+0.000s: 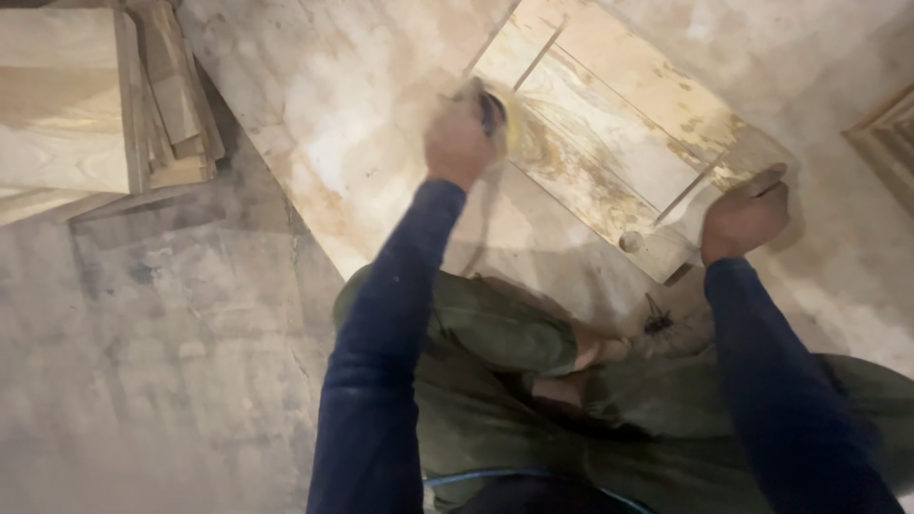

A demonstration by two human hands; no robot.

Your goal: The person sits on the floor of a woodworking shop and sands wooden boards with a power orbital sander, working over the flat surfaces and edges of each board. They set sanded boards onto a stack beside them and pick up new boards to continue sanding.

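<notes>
Both hands work a pale wooden panel [609,143] lying on a large plywood sheet [333,124] on the floor. Left hand [460,143] is clenched round a blurred yellow-and-dark tool [497,112] at the panel's left edge; right hand [745,217] presses its near right corner. Firm pressure there should stop the panel shifting. Stacked boards [86,105] lie far left. No containers visible.

No packages, labels, signs or screens show, as far as this blurred view tells.
</notes>
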